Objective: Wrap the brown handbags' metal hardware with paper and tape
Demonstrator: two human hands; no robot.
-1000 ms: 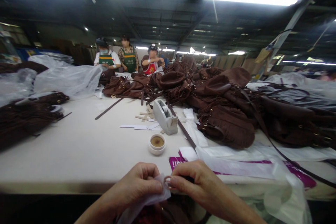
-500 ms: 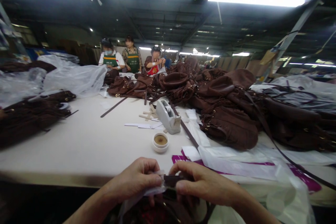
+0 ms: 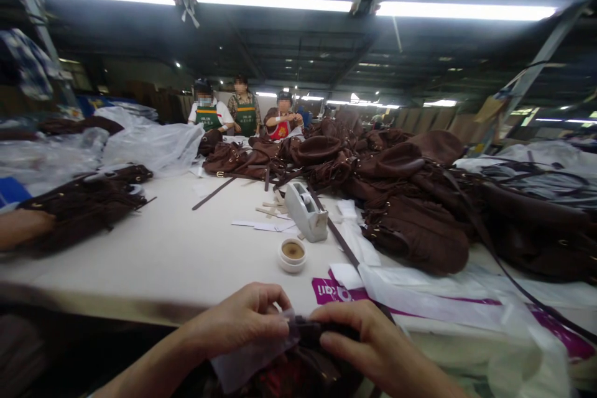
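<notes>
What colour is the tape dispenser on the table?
Light grey, seen in the head view: the tape dispenser stands mid-table beside the brown bags.

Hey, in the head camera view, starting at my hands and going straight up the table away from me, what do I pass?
Left hand and right hand on the dark strap piece → small white tub → tape dispenser → brown bag pile → people in aprons.

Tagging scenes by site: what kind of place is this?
Likely a handbag factory's finishing or packing line: heaped brown bags on a long worktable, a tape dispenser, clear plastic sheeting, aproned co-workers.
</notes>
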